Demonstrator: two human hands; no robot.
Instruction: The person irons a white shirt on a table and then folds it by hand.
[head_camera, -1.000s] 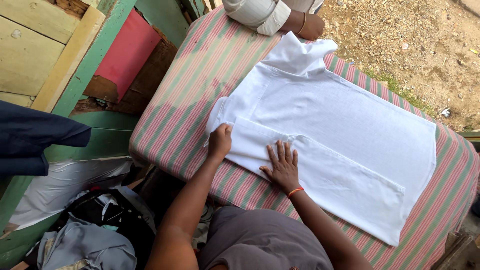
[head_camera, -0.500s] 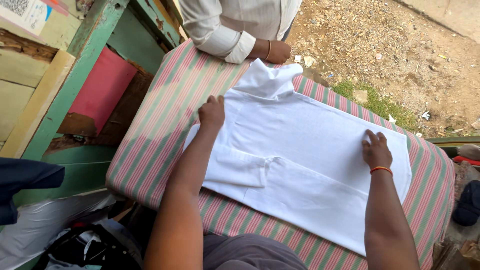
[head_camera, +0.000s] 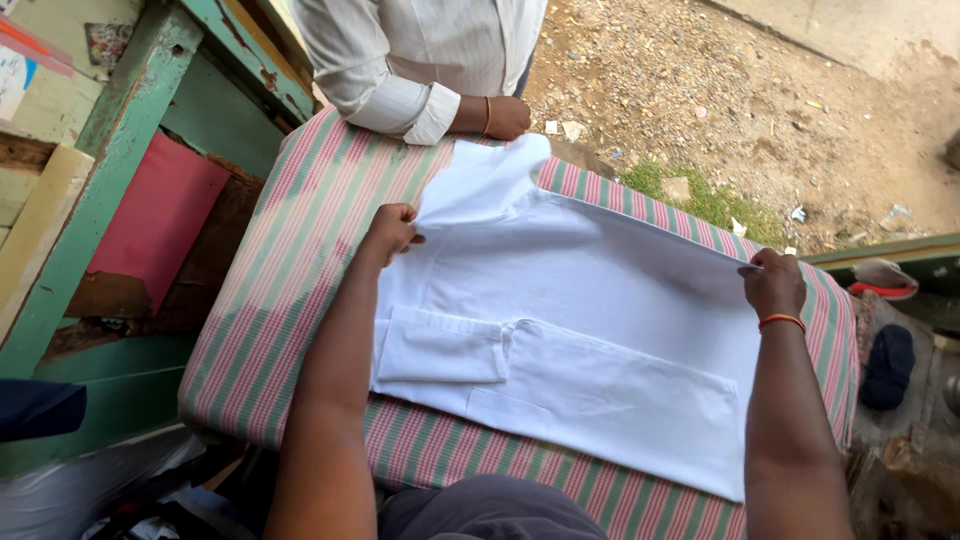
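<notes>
Person across the table at 12 o'clock: cut off by the top edge above the chest, only the striped shirt (head_camera: 430, 50) and one fist (head_camera: 505, 117) show. White shirt (head_camera: 600, 330) covers the middle of the striped table pad (head_camera: 290, 250); the pad's near edge at 6 o'clock is hidden behind the wearer's torso and forearms, and fingertips of left hand (head_camera: 390, 230) and right hand (head_camera: 772, 283) are curled under the fabric edge, out of sight. Dark bundle (head_camera: 888, 365) at 3 o'clock and the clutter at 8 o'clock are too indistinct to identify.
</notes>
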